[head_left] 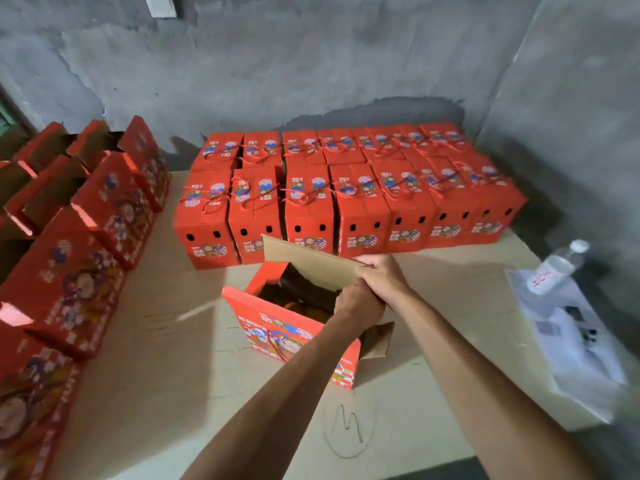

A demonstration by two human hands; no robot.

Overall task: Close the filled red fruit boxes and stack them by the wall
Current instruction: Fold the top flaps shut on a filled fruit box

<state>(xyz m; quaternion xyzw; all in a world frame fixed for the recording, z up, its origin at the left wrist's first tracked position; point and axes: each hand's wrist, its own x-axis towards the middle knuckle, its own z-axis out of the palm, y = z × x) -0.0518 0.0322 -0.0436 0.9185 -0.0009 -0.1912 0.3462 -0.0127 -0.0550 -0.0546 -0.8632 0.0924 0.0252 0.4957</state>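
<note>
Head camera looked down at a red fruit box [277, 327] that sat open in the middle of the cardboard-covered worktop [156, 358]. Dark fruit [298, 289] showed inside it. Its far brown flap [308, 254] stood up and leaned over the opening. The right hand [382, 277] held the right end of that flap, with its fingers [363, 268] curled over the edge. The left hand [358, 299] was just below it, touching it, at the right side of the box mouth. Its fingers were turned away, so I could not tell what they held or how far they were bent. A small side flap [375, 339] stuck out on the right.

Just behind the open box, the closed red boxes [346, 195] stood in two tight rows by the grey wall [311, 71], with red string handles on top. More open red boxes [79, 244] stood in a line on the left. A water bottle [557, 265] lay on white paper [575, 341] on the right.
</note>
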